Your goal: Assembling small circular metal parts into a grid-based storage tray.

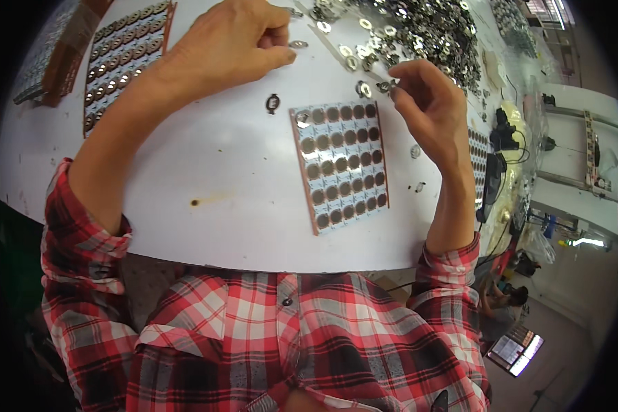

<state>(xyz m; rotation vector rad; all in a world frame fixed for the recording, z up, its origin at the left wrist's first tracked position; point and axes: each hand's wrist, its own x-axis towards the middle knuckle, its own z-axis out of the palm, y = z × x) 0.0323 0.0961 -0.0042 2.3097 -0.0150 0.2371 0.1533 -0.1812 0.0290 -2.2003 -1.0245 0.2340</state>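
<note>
A circuit board panel point(328, 167) with rows of round dark pads lies on the white table before me. One metal coin-cell clip point(302, 119) sits at its upper left corner. Beyond the panel's far right corner, my right hand point(429, 103) pinches another metal coin-cell clip point(384, 87) between thumb and forefinger. My left hand point(237, 41) is curled low over the table, farther away and to the left. A loose clip point(298, 44) lies just past its fingertips; what the fingers enclose, if anything, is hidden. Another clip point(272, 104) stands alone left of the panel.
A heap of metal clips point(432, 41) spreads over the far right of the table. At the far left lie a panel filled with clips point(123, 58) and a stack of panels point(51, 58). Black cabled devices point(494, 178) line the right side. A person point(505, 302) sits at the right.
</note>
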